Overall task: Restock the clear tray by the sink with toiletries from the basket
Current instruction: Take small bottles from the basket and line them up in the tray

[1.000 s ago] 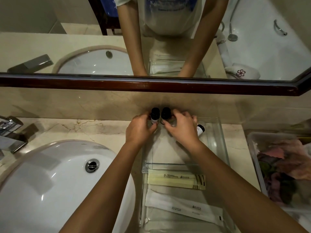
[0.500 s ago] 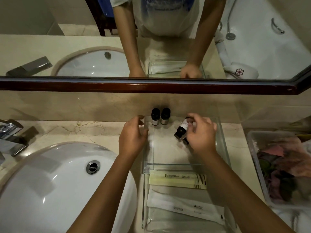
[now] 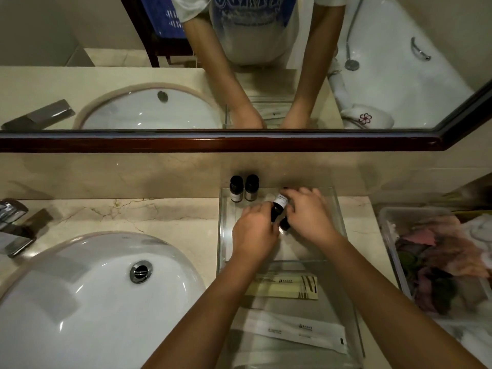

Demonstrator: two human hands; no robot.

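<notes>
A pale marble worktop [image 3: 133, 214] runs under a wood-framed mirror [image 3: 239, 75], with the white sink [image 3: 80, 302] on the left and the clear tray [image 3: 220, 235] just beside it on the right. The basket [image 3: 383, 217] of toiletries sits further right, well apart from both hands.

A second ago both hands were settling the two upright bottles [image 3: 236, 189] in the tray's far left corner. Those stand alone now, touching each other and released. Half a second ago the right hand alone held up the tilted bottle [image 3: 279, 205] while the left rested spread by the tray wall. Since then the left has crossed over to meet it. We judge that two bottles are done and a third is being turned for standing, so the restock is well underway.

The left grip [image 3: 253, 233] is curled, its fingertips pinching the bottle's dark lower end. The right grip [image 3: 306, 217] is curled over the white-labelled upper end, so the bottle lies slanted between the two, above the tray's far half and right of the standing pair. A dark cap [image 3: 285, 223] peeks from under the right palm. It may be a fourth bottle, though we cannot tell.

In the tray's near half lie a yellow sachet [image 3: 287, 284] and a long white sachet [image 3: 298, 331], both flat and untouched.
</notes>
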